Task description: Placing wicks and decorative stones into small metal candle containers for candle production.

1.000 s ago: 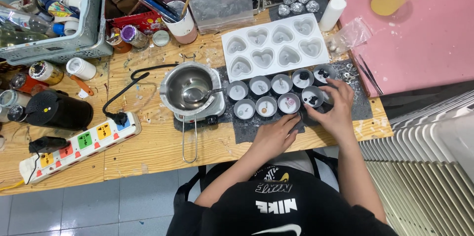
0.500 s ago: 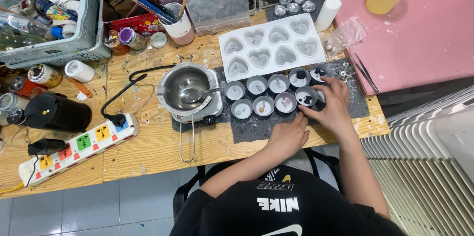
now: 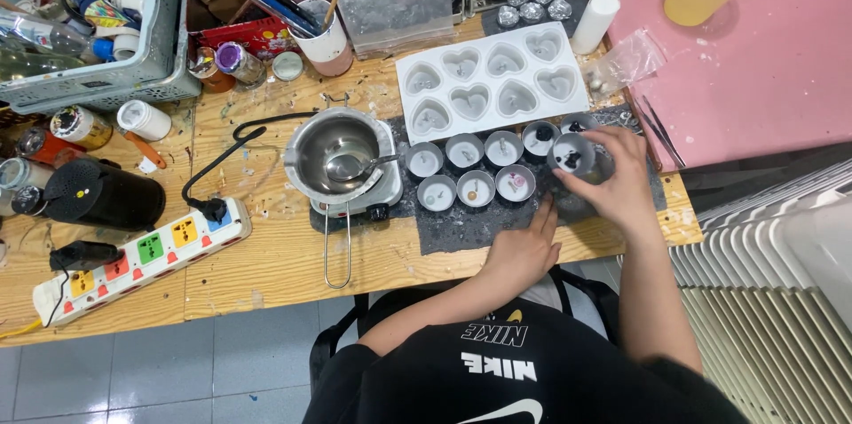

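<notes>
A wooden table fills the view, its left end and back edge cut off by the frame; a pink board covers its right back corner. Toward the front right lies a dark grey mat, partly hidden under the things on it. At the back left corner a grey basket of bottles is cut off at the top. A white mould with heart-shaped hollows lies just behind the mat. A steel pot with a spoon in it sits on a small hotplate at the mat's left edge, and a white power strip lies near the front left. Two rows of small round metal cups stand on the mat, what is in them too small to make out. The right hand is closed around one small metal cup with dark bits, holding it just above the mat at the right end of the rows; its fingers hide the cup's far side. The left hand rests flat on the mat near the front edge, fingers extended and holding nothing, one fingertip just beside the front row.
</notes>
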